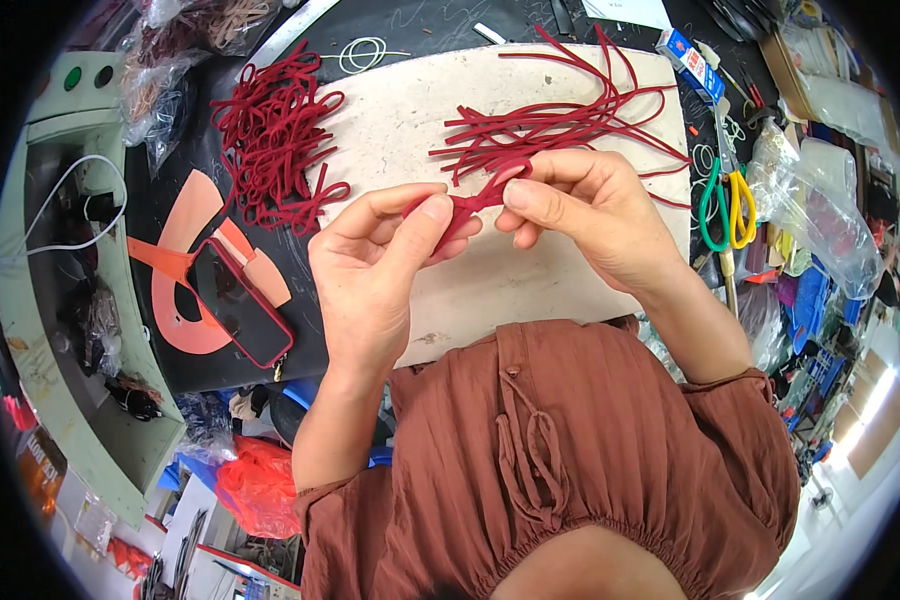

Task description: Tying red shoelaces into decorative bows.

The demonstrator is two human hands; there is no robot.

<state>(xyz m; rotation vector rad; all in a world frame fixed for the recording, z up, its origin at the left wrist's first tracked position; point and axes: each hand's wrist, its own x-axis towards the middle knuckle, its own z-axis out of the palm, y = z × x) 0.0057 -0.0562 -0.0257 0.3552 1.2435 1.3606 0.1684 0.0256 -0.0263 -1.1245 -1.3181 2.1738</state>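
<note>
Black work surface (425, 28), crowded around its edges; a pale board (530, 275) lies at its middle, near edge against the person's brown top (620, 430). Dark red cord (464, 204) is held above the board, between the two hands. Left hand (365, 250): thumb and fingers closed on the cord's left part. Right hand (595, 205): thumb and index finger pinch its right part, with a small loop rising just left of the fingertips. The middle of the cord crosses over itself in the narrow gap between the grips; exact form of the crossing cannot be told.

Far left on the board's edge: a heap of looped red pieces (270, 140). Far right on the board: loose straight red strips (540, 130), just beyond the hands. Left of the board: a phone (250, 305) beside peach-coloured cut pieces (192, 212). Right of the board: green-handled scissors (712, 208) and a yellow handle (742, 210), side by side.
</note>
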